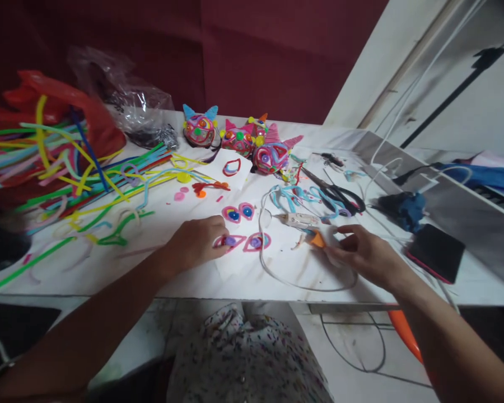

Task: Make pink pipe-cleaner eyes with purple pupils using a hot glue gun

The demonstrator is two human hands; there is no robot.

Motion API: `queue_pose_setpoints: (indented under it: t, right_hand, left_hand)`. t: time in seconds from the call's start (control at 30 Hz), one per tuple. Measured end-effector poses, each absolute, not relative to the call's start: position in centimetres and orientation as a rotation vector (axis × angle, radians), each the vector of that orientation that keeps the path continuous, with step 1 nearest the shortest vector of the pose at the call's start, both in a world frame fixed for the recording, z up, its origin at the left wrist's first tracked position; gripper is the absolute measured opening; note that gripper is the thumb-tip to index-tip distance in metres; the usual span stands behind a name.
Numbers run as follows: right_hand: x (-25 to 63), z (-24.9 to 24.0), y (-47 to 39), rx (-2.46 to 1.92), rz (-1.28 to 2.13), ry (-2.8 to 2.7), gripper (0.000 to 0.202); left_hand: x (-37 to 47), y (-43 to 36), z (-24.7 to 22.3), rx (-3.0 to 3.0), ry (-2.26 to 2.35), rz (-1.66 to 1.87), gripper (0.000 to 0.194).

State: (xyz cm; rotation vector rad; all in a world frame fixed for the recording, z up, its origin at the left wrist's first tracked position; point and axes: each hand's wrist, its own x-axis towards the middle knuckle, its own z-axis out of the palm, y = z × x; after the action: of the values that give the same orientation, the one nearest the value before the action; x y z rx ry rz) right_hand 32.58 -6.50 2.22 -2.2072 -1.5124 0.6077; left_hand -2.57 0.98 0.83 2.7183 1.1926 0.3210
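Observation:
My left hand (pixel 199 242) is closed, fingertips pinched at the edge of a pink pipe-cleaner eye (pixel 232 241) with a purple middle. A matching eye (pixel 256 242) lies just right of it. Above them sit two pink-rimmed eyes (pixel 234 215) with blue centres, on white paper. My right hand (pixel 359 252) curls its thumb and fingers about the handle end of a white glue gun (pixel 300 219), which lies on its side with an orange trigger and its nozzle to the left. The hand hides part of the handle. Its white cord (pixel 277 280) loops across the tabletop.
Black scissors (pixel 340 196) and light-blue pipe-cleaner scraps (pixel 294 196) lie beyond the glue gun. Several decorated animal heads (pixel 199 130) stand at the back. Loose pipe cleaners (pixel 109 173) and a red bag (pixel 101 126) fill the left. A dark box (pixel 437 252) sits right.

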Motion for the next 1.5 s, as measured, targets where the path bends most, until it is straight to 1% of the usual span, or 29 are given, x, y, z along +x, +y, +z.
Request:
queue_pose_setpoints:
  t: [0.1, 0.2, 0.33, 0.4, 0.5, 0.6, 0.77, 0.97, 1.33, 1.5]
  right_hand:
    - [32.0, 2.7, -6.7, -2.04, 0.809, -1.177, 0.052]
    - [31.5, 3.1, -7.0, -1.867, 0.872, -0.913, 0.058]
    - [31.3, 3.3, -7.6, -1.657, 0.983, -0.724, 0.067]
    - [30.8, 3.6, -8.0, -1.531, 1.043, -0.679, 0.065]
    - [29.4, 4.2, -8.8, -1.428, 1.135, -0.679, 0.056]
    - [27.8, 4.5, -9.3, -1.476, 1.21, -0.704, 0.05]
    - [26.5, 3.3, -9.0, -1.494, 1.26, -0.892, 0.055]
    - [26.0, 2.3, -8.2, -1.373, 1.287, -1.156, 0.042]
    - [26.5, 1.1, -9.4, -1.354, 1.393, -1.051, 0.05]
    - [26.5, 1.5, -9.9, -1.326, 1.444, -1.101, 0.041]
  left_hand:
    - [-2.5, 1.0, 0.8, 2.696, 1.202, 0.311, 0.016]
    - [-2.5, 1.0, 0.8, 2.683, 1.215, 0.287, 0.017]
    - [-2.4, 0.9, 1.1, 2.667, 1.233, 0.225, 0.016]
    - [-2.4, 0.8, 1.2, 2.667, 1.245, 0.22, 0.016]
    - [-2.3, 0.8, 1.2, 2.676, 1.249, 0.227, 0.018]
    - [-2.3, 0.8, 1.2, 2.674, 1.244, 0.224, 0.02]
    - [-2.3, 0.8, 1.1, 2.672, 1.245, 0.231, 0.02]
    - [-2.3, 0.7, 1.1, 2.673, 1.264, 0.22, 0.017]
    - [-2.4, 0.8, 1.2, 2.685, 1.22, 0.201, 0.017]
    - [-2.4, 0.8, 1.4, 2.659, 1.216, 0.173, 0.018]
